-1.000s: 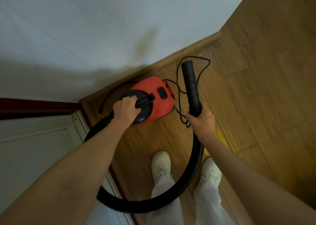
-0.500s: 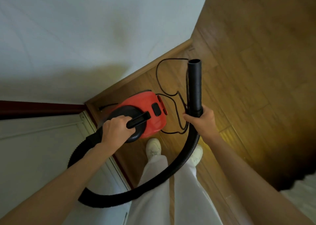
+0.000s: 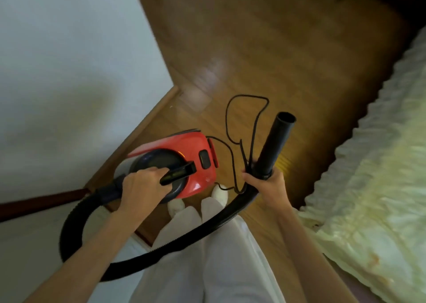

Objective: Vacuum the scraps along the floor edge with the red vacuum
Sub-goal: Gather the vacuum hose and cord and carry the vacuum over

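Over wooden floor point(image 3: 288, 56), left hand point(image 3: 144, 185) grips red vacuum point(image 3: 184, 150) handle; right hand point(image 3: 268, 187) grips nozzle point(image 3: 274, 146).

red vacuum point(image 3: 184, 155) motion-blurred, shoes point(image 3: 220, 194) mostly hidden, bedding point(image 3: 380, 187) cropped

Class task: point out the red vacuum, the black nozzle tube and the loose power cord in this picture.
red vacuum point(image 3: 184, 144): head view, on its red top shell.
nozzle tube point(image 3: 274, 144): head view, mid-length of the black tube.
power cord point(image 3: 227, 116): head view, left side of the loop on the floor.
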Demonstrator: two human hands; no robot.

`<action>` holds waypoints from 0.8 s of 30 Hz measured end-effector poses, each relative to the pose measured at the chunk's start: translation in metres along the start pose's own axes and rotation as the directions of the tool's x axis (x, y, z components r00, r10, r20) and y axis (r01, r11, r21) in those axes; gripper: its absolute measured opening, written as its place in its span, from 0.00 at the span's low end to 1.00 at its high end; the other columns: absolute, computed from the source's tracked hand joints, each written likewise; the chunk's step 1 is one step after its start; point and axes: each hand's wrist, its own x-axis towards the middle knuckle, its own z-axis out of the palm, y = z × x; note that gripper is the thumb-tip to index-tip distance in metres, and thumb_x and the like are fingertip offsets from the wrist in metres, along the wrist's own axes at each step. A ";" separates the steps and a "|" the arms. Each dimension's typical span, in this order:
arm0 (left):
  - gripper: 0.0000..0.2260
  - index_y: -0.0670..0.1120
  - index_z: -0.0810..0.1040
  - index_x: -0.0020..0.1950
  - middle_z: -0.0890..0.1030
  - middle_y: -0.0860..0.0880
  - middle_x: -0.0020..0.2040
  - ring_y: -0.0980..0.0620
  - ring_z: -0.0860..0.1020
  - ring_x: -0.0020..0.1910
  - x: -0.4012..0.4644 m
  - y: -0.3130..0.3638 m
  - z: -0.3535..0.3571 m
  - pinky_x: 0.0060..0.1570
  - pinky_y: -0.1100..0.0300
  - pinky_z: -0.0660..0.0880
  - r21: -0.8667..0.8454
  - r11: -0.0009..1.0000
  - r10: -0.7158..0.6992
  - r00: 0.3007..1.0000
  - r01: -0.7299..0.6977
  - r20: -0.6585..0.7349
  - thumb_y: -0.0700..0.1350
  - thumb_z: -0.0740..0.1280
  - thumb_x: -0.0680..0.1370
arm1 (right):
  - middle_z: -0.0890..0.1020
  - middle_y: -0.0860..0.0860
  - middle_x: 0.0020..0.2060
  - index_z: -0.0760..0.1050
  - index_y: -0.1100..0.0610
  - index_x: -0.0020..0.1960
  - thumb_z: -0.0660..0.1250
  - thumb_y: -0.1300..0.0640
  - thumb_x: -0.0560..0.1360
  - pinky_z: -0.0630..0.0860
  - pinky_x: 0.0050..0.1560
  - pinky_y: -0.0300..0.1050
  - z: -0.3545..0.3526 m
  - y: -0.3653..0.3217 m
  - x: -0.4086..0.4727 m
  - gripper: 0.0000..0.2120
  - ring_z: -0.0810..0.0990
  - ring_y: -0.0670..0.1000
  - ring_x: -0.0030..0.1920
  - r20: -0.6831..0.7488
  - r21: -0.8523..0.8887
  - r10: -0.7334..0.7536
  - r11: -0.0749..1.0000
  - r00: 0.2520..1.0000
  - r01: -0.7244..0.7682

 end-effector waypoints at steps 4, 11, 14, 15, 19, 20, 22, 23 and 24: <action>0.12 0.42 0.86 0.44 0.82 0.47 0.30 0.46 0.80 0.26 0.024 0.062 -0.034 0.26 0.63 0.71 0.002 0.981 0.194 0.981 -0.194 -0.025 0.39 0.79 0.62 | 0.84 0.51 0.42 0.78 0.59 0.51 0.73 0.68 0.69 0.80 0.50 0.44 -0.060 -0.026 -0.033 0.12 0.83 0.49 0.46 -0.180 0.071 -0.083 0.993 0.980 0.097; 0.05 0.48 0.77 0.30 0.69 0.53 0.23 0.50 0.70 0.21 0.072 0.158 -0.063 0.21 0.64 0.61 -0.066 0.854 0.518 0.855 -0.516 0.023 0.43 0.65 0.66 | 0.83 0.57 0.41 0.79 0.58 0.47 0.75 0.66 0.68 0.81 0.47 0.52 -0.120 -0.029 -0.091 0.10 0.82 0.55 0.43 -0.628 0.168 -0.013 0.974 0.778 0.152; 0.07 0.49 0.73 0.27 0.65 0.53 0.22 0.51 0.66 0.20 0.086 0.201 -0.069 0.23 0.65 0.52 -0.065 0.775 0.631 0.774 -0.628 0.049 0.41 0.66 0.65 | 0.83 0.58 0.40 0.79 0.61 0.46 0.75 0.64 0.68 0.80 0.45 0.52 -0.129 -0.019 -0.117 0.08 0.82 0.58 0.42 -0.759 0.190 0.066 0.974 0.648 0.123; 0.09 0.49 0.72 0.27 0.65 0.53 0.22 0.51 0.65 0.20 0.088 0.214 -0.070 0.23 0.66 0.50 -0.064 0.746 0.666 0.743 -0.663 0.061 0.40 0.68 0.65 | 0.83 0.57 0.40 0.79 0.60 0.46 0.75 0.64 0.68 0.80 0.45 0.52 -0.130 -0.016 -0.126 0.08 0.82 0.57 0.42 -0.796 0.191 0.086 0.975 0.599 0.113; 0.13 0.50 0.73 0.27 0.63 0.54 0.22 0.53 0.62 0.20 0.085 0.258 -0.070 0.25 0.67 0.45 -0.057 0.597 0.796 0.582 -0.800 0.166 0.39 0.76 0.60 | 0.83 0.58 0.41 0.78 0.57 0.45 0.74 0.66 0.69 0.78 0.45 0.50 -0.123 -0.005 -0.166 0.09 0.81 0.52 0.40 -0.899 0.228 0.164 0.967 0.406 0.115; 0.12 0.50 0.74 0.27 0.63 0.54 0.22 0.52 0.63 0.19 0.082 0.265 -0.068 0.25 0.68 0.45 -0.061 0.556 0.821 0.537 -0.829 0.193 0.40 0.77 0.59 | 0.83 0.58 0.41 0.78 0.58 0.46 0.74 0.67 0.68 0.79 0.45 0.51 -0.119 0.000 -0.178 0.09 0.80 0.52 0.40 -0.915 0.247 0.190 0.961 0.355 0.122; 0.08 0.50 0.77 0.30 0.68 0.52 0.22 0.49 0.71 0.21 0.074 0.280 -0.059 0.22 0.67 0.52 -0.073 0.459 0.871 0.432 -0.886 0.233 0.43 0.76 0.61 | 0.83 0.55 0.39 0.78 0.58 0.46 0.74 0.66 0.68 0.79 0.46 0.53 -0.108 0.015 -0.207 0.09 0.81 0.54 0.40 -0.939 0.287 0.250 0.949 0.237 0.133; 0.05 0.50 0.79 0.32 0.72 0.51 0.23 0.48 0.74 0.23 0.068 0.285 -0.053 0.22 0.65 0.57 -0.085 0.414 0.891 0.384 -0.906 0.243 0.46 0.74 0.63 | 0.82 0.53 0.39 0.78 0.57 0.46 0.74 0.66 0.68 0.79 0.46 0.53 -0.102 0.023 -0.220 0.10 0.81 0.53 0.41 -0.943 0.301 0.273 0.944 0.191 0.136; 0.03 0.50 0.80 0.34 0.74 0.51 0.24 0.47 0.76 0.26 0.062 0.291 -0.047 0.23 0.62 0.63 -0.107 0.378 0.906 0.344 -0.919 0.249 0.48 0.70 0.64 | 0.82 0.53 0.38 0.77 0.56 0.45 0.74 0.66 0.68 0.79 0.46 0.53 -0.096 0.032 -0.233 0.10 0.81 0.53 0.40 -0.945 0.313 0.294 0.940 0.147 0.137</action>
